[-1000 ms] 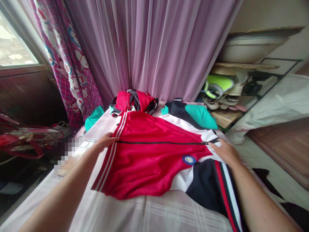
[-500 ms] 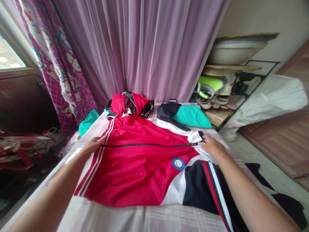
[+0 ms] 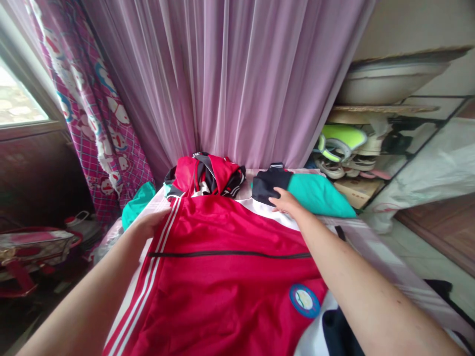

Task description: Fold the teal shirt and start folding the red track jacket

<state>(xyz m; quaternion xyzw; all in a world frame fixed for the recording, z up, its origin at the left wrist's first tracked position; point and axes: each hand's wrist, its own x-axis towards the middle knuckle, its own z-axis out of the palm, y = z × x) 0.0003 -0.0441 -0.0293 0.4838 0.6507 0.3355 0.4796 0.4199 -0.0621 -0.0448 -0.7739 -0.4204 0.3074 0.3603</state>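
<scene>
A red zip jacket (image 3: pixel 230 282) with white and dark sections lies spread out, front up. Its black zipper runs across it, and a round blue badge (image 3: pixel 305 300) sits on the chest. At the white-striped hem on the left is my left hand (image 3: pixel 150 223), fingers reaching over the edge; they show only in part. My right hand (image 3: pixel 285 201) is open, fingers apart, over the white shoulder panel and beside the dark sleeve (image 3: pixel 267 185) on the far side. My right forearm covers part of the collar end.
A crumpled red and black garment pile (image 3: pixel 208 175) lies at the back of the table, with teal cloth (image 3: pixel 319 193) to its right. More teal fabric (image 3: pixel 139 202) hangs at the left edge. A shoe rack (image 3: pixel 403 160) stands right; curtains (image 3: pixel 237 84) close off the back.
My right hand has left the collar end and moved left and away to the far shoulder. My left hand has shifted along the hem, away from the zipper. The view has moved closer.
</scene>
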